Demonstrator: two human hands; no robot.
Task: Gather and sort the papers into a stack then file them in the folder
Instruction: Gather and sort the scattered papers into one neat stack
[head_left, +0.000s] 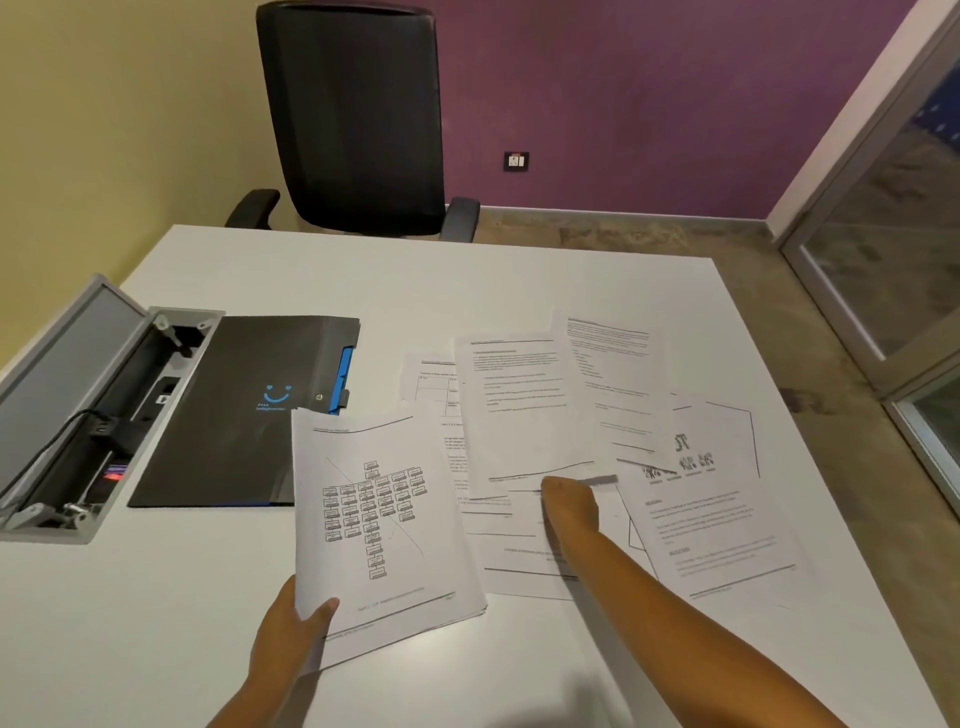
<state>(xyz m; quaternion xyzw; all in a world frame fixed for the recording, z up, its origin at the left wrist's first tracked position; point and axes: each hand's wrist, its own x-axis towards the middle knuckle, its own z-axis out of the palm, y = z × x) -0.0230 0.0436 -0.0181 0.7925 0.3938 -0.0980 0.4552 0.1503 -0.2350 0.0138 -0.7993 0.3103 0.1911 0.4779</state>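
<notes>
The left hand (291, 623) is gripping a stack of papers (374, 525) by its near left corner, thumb pressing on the top sheet with the chart, fingers tucked underneath, the far end lifting off the table (363, 270). The right hand (569, 506) is reaching out over the loose papers (524, 415) that are lying fanned and overlapping toward the table's right edge; its fingers are curling down onto a sheet there, and whether they are pinching it I cannot tell. A page with pictures (711, 499) is sitting nearest that right edge. The black folder (244, 410) is lying closed and flat toward the left edge, a blue tab showing along its right side, the stack's far corner overlapping it. Beside it, the cable box (98, 415) in the tabletop is standing open, cables and a plug inside.
</notes>
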